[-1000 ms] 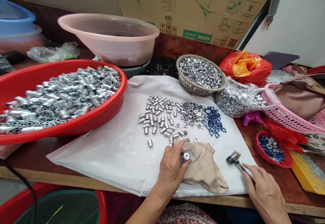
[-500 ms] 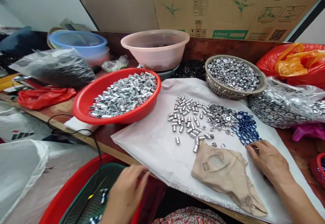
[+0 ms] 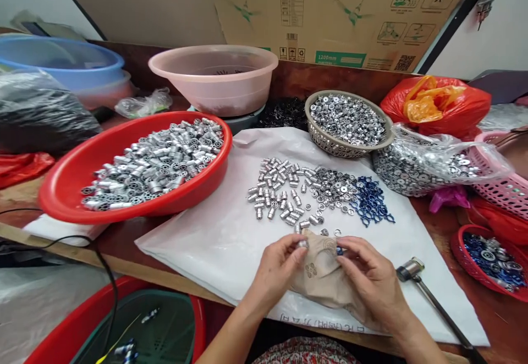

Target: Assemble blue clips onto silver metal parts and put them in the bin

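Over the beige cloth (image 3: 325, 281), my left hand (image 3: 274, 268) pinches a small silver metal cylinder (image 3: 303, 243) between thumb and fingers. Opposite it, my right hand (image 3: 371, 279) is closed on a small blue ring piece (image 3: 339, 251), mostly covered by the fingertips. The two pieces are apart. Just beyond the hands, loose silver cylinders (image 3: 274, 188), small silver discs (image 3: 336, 185) and blue ring pieces (image 3: 373, 199) lie in groups on a white plastic sheet (image 3: 198, 243). A hammer (image 3: 433, 295) rests to the right of my right hand.
At left stands a red basin (image 3: 58, 193) of silver cylinders. Behind are a pink basin (image 3: 214, 86) and a grey-green basket (image 3: 315, 130) of silver discs. A small red basket (image 3: 457, 248) sits at right. Below the table edge, a green basket (image 3: 169, 320) stands inside a red tub (image 3: 198, 314).
Both hands have come together over the cloth, the left from the lower left, the right from the blue rings. A cylinder and a blue ring now show in them. The view has shifted right.
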Demonstrator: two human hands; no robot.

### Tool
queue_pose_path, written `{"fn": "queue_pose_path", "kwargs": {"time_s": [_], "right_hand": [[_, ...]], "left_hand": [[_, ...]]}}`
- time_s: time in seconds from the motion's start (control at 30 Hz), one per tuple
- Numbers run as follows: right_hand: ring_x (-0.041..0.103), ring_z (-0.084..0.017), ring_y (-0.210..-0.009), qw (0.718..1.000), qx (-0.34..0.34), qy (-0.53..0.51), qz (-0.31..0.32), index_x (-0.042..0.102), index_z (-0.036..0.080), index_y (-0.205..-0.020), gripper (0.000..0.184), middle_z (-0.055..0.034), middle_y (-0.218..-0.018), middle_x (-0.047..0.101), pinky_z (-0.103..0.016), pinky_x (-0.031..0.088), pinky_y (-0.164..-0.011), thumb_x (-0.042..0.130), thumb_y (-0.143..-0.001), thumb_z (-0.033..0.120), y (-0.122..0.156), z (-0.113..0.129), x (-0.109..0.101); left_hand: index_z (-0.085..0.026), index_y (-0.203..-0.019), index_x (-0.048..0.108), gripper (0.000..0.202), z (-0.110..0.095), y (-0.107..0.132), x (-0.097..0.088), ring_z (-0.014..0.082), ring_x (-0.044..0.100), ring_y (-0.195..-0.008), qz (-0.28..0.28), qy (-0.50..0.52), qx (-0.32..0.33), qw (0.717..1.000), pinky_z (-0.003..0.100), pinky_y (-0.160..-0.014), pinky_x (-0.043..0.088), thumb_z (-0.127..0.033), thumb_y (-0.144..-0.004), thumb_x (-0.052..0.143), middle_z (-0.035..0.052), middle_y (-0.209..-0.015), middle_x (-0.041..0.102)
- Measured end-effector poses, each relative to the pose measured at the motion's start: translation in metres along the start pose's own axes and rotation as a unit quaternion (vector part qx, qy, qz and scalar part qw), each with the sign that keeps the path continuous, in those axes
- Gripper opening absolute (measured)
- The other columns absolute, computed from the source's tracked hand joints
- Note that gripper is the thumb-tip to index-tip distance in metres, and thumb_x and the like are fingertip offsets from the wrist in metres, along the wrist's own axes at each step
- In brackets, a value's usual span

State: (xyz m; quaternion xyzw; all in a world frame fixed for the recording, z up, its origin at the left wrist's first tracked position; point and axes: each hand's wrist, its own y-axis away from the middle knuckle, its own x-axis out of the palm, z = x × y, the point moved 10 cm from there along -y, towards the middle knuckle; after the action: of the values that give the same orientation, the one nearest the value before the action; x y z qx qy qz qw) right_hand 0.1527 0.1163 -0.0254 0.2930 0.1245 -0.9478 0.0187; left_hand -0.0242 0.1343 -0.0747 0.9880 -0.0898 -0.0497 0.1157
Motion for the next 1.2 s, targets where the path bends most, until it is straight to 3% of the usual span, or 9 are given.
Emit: {"fn": "queue_pose_path", "kwargs": {"time_s": [0.1,0.23,0.4,0.57,0.7,0.8,0.93,1.03,1.2], "right_hand": [[0.064,-0.021,-0.098,0.998,-0.011,-0.066,0.014,0.067,0.026,-0.102,0.022,-0.0059,-0.104,0.069,-0.035,0.055,-0.082,0.059,-0.082,0.024,-0.002,0.011,0.018],[0.067,-0.019,-0.091,0.996,-0.018,-0.089,0.011,0.069,0.029,-0.100,0.022,-0.0035,-0.097,0.072,-0.033,0.056,-0.080,0.063,-0.080,0.023,0.000,0.011,0.018],[0.068,-0.017,-0.085,0.990,-0.113,-0.072,0.034,0.068,0.029,-0.102,0.027,-0.0023,-0.093,0.072,-0.029,0.057,-0.074,0.064,-0.078,0.017,0.009,0.035,0.004],[0.067,-0.018,-0.086,0.984,-0.178,0.025,-0.014,0.066,0.027,-0.107,0.032,-0.0043,-0.096,0.072,-0.032,0.055,-0.074,0.062,-0.078,0.012,0.016,0.056,-0.004],[0.066,-0.020,-0.087,0.984,-0.172,0.055,-0.013,0.064,0.030,-0.111,0.037,-0.0047,-0.100,0.071,-0.035,0.054,-0.072,0.061,-0.079,0.011,0.016,0.055,0.005],[0.066,-0.021,-0.088,0.989,-0.141,0.032,-0.013,0.064,0.031,-0.111,0.035,-0.0051,-0.100,0.071,-0.037,0.053,-0.075,0.060,-0.081,0.013,0.015,0.049,0.005],[0.067,-0.019,-0.086,0.988,-0.082,-0.079,0.103,0.069,0.031,-0.103,0.024,-0.0025,-0.096,0.073,-0.035,0.054,-0.078,0.061,-0.082,0.022,0.009,0.039,0.015],[0.067,-0.018,-0.084,0.981,-0.036,-0.063,0.182,0.072,0.028,-0.094,0.016,-0.0012,-0.095,0.073,-0.032,0.055,-0.076,0.062,-0.081,0.031,-0.013,0.018,0.020],[0.062,-0.027,-0.086,0.986,0.034,0.164,0.009,0.069,0.017,-0.086,0.016,-0.0110,-0.089,0.070,-0.048,0.047,-0.082,0.062,-0.074,0.025,-0.084,-0.043,-0.019]], "left_hand": [[-0.012,-0.093,0.066,0.030,0.003,0.012,0.036,0.0095,0.053,-0.053,0.050,0.160,-0.069,0.984,0.022,-0.055,0.045,-0.037,-0.077,0.060,-0.0001,-0.063,0.059],[-0.011,-0.078,0.069,0.029,0.002,0.016,0.049,0.0061,0.050,-0.046,0.076,0.220,-0.101,0.967,0.018,-0.047,0.043,-0.039,-0.074,0.064,-0.0011,-0.058,0.056],[-0.010,-0.069,0.067,0.032,0.010,0.025,0.071,0.0069,0.048,-0.041,0.187,0.309,-0.176,0.916,0.017,-0.037,0.041,-0.039,-0.060,0.077,-0.0019,-0.050,0.054],[-0.011,-0.072,0.066,0.031,0.013,0.024,0.067,0.0044,0.045,-0.043,0.054,0.407,-0.166,0.896,0.013,-0.038,0.037,-0.034,-0.058,0.080,-0.0026,-0.053,0.054],[-0.013,-0.090,0.068,0.030,0.004,0.026,0.066,0.0075,0.055,-0.058,0.053,0.365,-0.131,0.920,0.020,-0.060,0.048,-0.035,-0.070,0.072,0.0017,-0.073,0.062],[-0.012,-0.085,0.069,0.026,0.003,0.027,0.066,0.0080,0.055,-0.058,0.099,0.324,-0.119,0.933,0.018,-0.057,0.048,-0.036,-0.075,0.068,0.0013,-0.068,0.061],[-0.011,-0.065,0.064,0.034,0.013,0.037,0.085,0.0047,0.045,-0.036,0.214,0.414,-0.187,0.865,0.014,-0.032,0.033,-0.044,-0.072,0.068,-0.0012,-0.051,0.053],[-0.010,-0.070,0.066,0.029,0.016,0.036,0.088,0.0056,0.049,-0.038,0.212,0.445,-0.205,0.845,0.014,-0.034,0.036,-0.038,-0.070,0.072,0.0001,-0.051,0.056],[-0.012,-0.096,0.068,0.034,0.013,0.021,0.075,0.0069,0.059,-0.057,0.094,0.502,-0.203,0.836,0.016,-0.057,0.049,-0.019,-0.064,0.079,0.0007,-0.064,0.063]]}}
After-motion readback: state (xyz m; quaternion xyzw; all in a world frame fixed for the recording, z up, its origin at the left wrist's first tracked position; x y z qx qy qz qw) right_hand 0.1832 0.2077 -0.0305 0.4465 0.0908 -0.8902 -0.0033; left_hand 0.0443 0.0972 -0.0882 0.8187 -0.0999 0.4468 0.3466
